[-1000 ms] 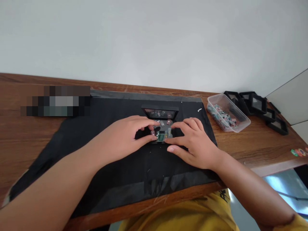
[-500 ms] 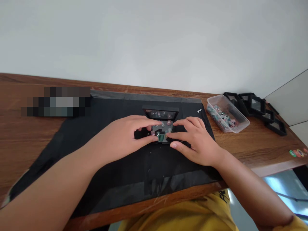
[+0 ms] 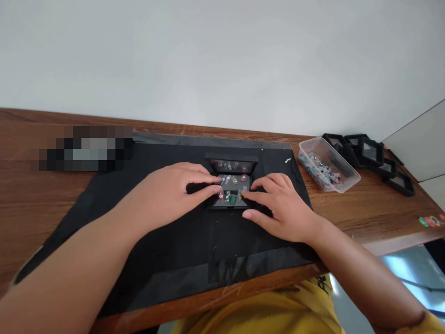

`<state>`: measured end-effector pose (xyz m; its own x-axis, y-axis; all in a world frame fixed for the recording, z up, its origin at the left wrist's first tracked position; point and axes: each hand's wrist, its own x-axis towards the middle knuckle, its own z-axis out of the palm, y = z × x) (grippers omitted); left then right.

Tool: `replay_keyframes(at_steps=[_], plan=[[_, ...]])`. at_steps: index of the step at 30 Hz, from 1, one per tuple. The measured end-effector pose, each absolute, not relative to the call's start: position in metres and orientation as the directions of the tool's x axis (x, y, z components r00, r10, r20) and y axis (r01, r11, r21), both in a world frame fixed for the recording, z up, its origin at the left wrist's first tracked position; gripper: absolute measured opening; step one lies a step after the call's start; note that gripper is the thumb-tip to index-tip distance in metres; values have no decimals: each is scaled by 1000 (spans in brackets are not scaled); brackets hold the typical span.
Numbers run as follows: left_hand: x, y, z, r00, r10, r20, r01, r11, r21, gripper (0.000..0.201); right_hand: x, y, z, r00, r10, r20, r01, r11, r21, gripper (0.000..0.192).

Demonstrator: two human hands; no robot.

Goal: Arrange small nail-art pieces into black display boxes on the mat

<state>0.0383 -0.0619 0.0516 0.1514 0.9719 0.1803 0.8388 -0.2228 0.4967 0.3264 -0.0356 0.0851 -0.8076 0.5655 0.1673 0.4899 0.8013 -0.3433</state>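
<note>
Left hand [image 3: 170,192] and right hand [image 3: 283,206], fingers loosely curled and holding nothing, touch small stones [image 3: 232,188] in the open black case [image 3: 231,163] on the tabletop [image 3: 368,208]

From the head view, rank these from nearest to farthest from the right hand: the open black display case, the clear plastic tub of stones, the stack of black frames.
From the right hand:
1. Open black display case, touching its fingertips, just to its left.
2. Clear plastic tub of stones, to its right, off the black mat.
3. Stack of black frames, beyond the tub, far right.
</note>
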Motion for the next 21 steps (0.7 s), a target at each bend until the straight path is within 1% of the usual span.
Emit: replay_keyframes(at_steps=[3,9,15,18,21], plan=[[38,-62,52,128,977,169,844,-197,500,57,325,-36,86,-813,564,144,491,798,-349,55],[38,-62,52,109,984,141,822,-169,544,63,322,-39,89,-812,573,112,507,786,-353,55],[37,-60,47,127,984,128,832,-176,527,65,319,-42,91,-820,568,70,504,775,-380,55],[36,-59,45,133,983,128,830,-181,527,66,319,-42,91,-824,563,64,502,777,-380,56],[36,-59,44,142,981,133,825,-192,531,66,319,-42,90,-820,566,88,501,783,-368,60]])
